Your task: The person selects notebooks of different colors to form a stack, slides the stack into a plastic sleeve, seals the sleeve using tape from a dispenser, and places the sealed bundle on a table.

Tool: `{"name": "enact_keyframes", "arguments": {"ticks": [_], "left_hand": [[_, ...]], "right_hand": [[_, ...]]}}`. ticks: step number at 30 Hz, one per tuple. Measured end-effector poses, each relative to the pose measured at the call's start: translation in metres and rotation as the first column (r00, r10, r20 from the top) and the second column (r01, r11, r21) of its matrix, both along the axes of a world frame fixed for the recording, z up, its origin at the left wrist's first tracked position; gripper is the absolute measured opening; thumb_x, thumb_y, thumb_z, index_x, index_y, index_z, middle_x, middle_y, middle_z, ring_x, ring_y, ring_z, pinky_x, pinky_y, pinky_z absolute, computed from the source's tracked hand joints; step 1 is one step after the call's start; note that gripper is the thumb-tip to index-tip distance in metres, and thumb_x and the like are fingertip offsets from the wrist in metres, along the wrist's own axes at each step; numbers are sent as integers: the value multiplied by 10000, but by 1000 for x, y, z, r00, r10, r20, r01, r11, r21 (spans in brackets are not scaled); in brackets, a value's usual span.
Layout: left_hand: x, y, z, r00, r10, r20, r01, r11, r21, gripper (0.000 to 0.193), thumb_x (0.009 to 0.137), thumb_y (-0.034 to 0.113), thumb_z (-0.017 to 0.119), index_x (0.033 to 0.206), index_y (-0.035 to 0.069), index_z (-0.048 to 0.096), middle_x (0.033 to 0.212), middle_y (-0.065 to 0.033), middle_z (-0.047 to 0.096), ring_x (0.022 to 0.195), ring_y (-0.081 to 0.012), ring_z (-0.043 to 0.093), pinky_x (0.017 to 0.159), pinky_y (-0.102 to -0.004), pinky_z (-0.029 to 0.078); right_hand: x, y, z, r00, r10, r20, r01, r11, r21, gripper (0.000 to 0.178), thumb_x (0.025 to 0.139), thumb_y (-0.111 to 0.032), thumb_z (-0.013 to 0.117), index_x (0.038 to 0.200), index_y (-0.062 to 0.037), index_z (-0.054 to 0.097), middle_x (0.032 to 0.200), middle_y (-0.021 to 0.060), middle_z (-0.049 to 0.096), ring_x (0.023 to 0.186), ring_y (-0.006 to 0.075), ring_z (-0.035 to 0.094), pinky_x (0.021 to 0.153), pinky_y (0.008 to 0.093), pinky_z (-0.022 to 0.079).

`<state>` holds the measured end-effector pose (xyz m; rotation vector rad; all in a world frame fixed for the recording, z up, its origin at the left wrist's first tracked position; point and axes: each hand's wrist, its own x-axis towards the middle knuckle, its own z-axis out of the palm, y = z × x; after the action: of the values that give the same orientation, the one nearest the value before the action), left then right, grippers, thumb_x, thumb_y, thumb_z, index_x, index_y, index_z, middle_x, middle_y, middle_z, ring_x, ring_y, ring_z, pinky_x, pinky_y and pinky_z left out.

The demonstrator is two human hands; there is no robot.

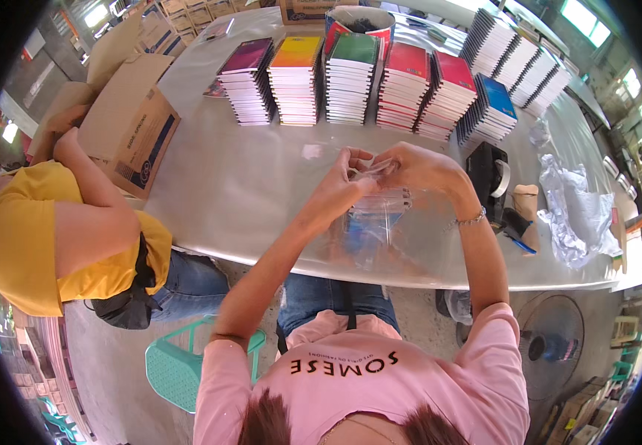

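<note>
Near the middle of the frame, the left hand (341, 180) and the right hand (417, 169) meet, fingers pinched on the top edge of a clear bag (375, 215). The bag hangs just below both hands, over the grey table (239, 185). A tape holder (490, 176) sits just right of the right hand. Notebook stacks (350, 78) line the top of the frame. A person in yellow (46, 237) sits at the left, beside a cardboard box (132, 126).

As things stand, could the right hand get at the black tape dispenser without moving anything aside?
Probably yes. The tape dispenser stands on the table just right of the right hand, with nothing between them, though that hand and the left hand are pinching a clear plastic bag.
</note>
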<state>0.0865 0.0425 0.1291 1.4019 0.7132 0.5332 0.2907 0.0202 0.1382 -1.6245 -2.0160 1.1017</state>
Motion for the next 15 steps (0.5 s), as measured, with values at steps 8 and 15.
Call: {"name": "enact_keyframes", "arguments": {"ticks": [8, 15], "left_hand": [[-7, 2, -10, 993, -90, 74, 98, 988, -121, 673, 799, 269, 680, 1340, 17, 372, 1218, -107, 486, 1150, -171, 476, 960, -296, 369], [-5, 3, -19, 994, -76, 83, 86, 988, -132, 647, 816, 183, 631, 1373, 32, 338, 1221, -85, 453, 1163, -168, 448, 967, -292, 347]], "right_hand": [[-5, 2, 7, 1000, -8, 27, 8, 1000, -27, 385, 774, -179, 718, 1093, 27, 658, 879, 100, 694, 782, 119, 568, 722, 276, 463], [0, -3, 5, 998, 60, 14, -59, 997, -50, 414, 765, -236, 739, 1088, 5, 650, 892, 88, 689, 792, 120, 564, 724, 292, 461]]}}
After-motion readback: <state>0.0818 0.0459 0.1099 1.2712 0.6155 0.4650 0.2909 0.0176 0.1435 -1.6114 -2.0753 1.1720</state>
